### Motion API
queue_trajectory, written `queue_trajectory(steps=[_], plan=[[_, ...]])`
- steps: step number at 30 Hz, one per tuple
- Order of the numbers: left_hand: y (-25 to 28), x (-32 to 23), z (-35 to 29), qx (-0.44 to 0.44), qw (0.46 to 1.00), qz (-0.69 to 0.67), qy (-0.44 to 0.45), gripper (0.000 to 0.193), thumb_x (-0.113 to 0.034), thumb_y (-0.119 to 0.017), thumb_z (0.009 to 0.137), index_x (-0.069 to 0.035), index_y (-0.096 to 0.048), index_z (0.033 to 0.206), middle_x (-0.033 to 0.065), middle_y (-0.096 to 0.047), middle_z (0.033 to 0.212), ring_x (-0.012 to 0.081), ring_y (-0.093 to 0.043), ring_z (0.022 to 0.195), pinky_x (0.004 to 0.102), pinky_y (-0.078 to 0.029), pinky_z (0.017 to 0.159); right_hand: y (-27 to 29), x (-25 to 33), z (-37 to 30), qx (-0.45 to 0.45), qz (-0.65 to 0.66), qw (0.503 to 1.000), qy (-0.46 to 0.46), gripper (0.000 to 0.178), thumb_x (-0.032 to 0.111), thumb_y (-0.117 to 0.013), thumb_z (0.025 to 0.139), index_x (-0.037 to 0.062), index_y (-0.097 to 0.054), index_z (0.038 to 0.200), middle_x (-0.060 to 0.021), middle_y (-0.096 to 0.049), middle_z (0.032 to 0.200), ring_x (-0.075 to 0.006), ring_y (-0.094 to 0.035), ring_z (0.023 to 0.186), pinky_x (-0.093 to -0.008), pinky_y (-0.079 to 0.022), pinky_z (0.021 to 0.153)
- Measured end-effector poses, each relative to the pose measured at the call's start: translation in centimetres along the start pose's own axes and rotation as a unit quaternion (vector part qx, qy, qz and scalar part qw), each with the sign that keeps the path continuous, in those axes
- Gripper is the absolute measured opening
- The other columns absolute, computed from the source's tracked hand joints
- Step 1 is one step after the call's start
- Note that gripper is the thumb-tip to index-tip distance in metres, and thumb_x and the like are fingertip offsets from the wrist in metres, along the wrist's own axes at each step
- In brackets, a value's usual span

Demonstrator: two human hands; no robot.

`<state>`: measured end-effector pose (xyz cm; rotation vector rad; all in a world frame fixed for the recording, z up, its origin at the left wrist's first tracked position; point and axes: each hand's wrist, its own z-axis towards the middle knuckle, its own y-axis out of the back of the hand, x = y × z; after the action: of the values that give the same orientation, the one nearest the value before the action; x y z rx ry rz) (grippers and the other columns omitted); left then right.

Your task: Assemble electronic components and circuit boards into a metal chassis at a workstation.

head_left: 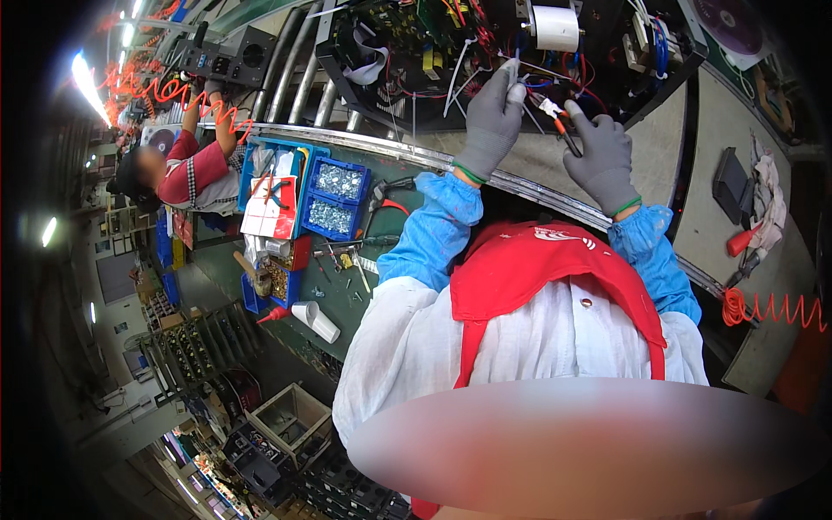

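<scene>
Chassis wiring, both gloved hands engaged

Item 1, work: open black chassis (663,91), ahead of both hands, crowded with boards and coloured wires. I judge the step in hand to be close handwork among the leads.

Item 2, left hand (492,121): grey glove, fingertips drawn narrow, apparently pinching a pale strip (512,66).

Item 3, right hand (602,156): grey glove, fingers around the orange-and-black handles of small pliers (559,121), nose towards the wiring. I cannot tell whether the tool's jaws meet.

Item 4, next move: in my judgement it calls for a steady left pinch and the nose kept off neighbouring wires.

Item 5, surface: green bench (221,260) with blue bins (336,202) of metal fasteners, red-handled tool (392,204), white cups (316,322). Metal rollers (297,87) run beside the chassis; cloth (769,204) at right.

Item 6, room: co-worker (204,173) in red at left, coiled orange hose (776,310) at right, lit ceiling tubes (91,87), shelving (199,347) behind.
</scene>
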<state>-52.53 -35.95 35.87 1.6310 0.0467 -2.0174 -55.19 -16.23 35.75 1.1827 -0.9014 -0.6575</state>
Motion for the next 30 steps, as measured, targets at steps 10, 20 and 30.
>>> queue_trajectory(steps=[10,20,30], plan=[[0.0,0.0,-0.9,0.015,0.995,0.064,-0.081,0.018,-0.014,-0.063,0.093,-0.004,-0.066,0.108,0.0138,-0.066,0.095,0.029,-0.067,0.084,0.0347,-0.053,0.071,-4.1,1.2,0.7,-0.05,0.052,0.997,-0.031,0.079,0.034,-0.072,0.073,0.0303,-0.043,0.146,-0.0166,-0.054,0.112,-0.0364,-0.054,0.103,-0.0476,-0.044,0.084],[-0.4,0.6,-1.7,0.016,0.983,0.117,-0.141,0.015,-0.014,-0.062,0.093,-0.006,-0.066,0.105,0.0141,-0.065,0.097,0.0337,-0.066,0.086,0.0394,-0.053,0.07,-5.1,1.7,1.6,-0.059,0.031,0.997,-0.023,0.078,0.031,-0.073,0.073,0.028,-0.044,0.145,-0.0147,-0.055,0.107,-0.0358,-0.055,0.098,-0.0475,-0.045,0.081],[-0.6,1.2,-1.9,0.011,0.984,0.11,-0.136,0.018,-0.012,-0.063,0.093,-0.006,-0.066,0.11,0.0123,-0.064,0.097,0.0269,-0.065,0.081,0.0327,-0.051,0.07,-5.4,1.1,0.5,-0.074,0.038,0.996,-0.045,0.079,0.033,-0.074,0.072,0.026,-0.045,0.144,-0.0148,-0.055,0.106,-0.0345,-0.056,0.097,-0.0468,-0.045,0.082]])
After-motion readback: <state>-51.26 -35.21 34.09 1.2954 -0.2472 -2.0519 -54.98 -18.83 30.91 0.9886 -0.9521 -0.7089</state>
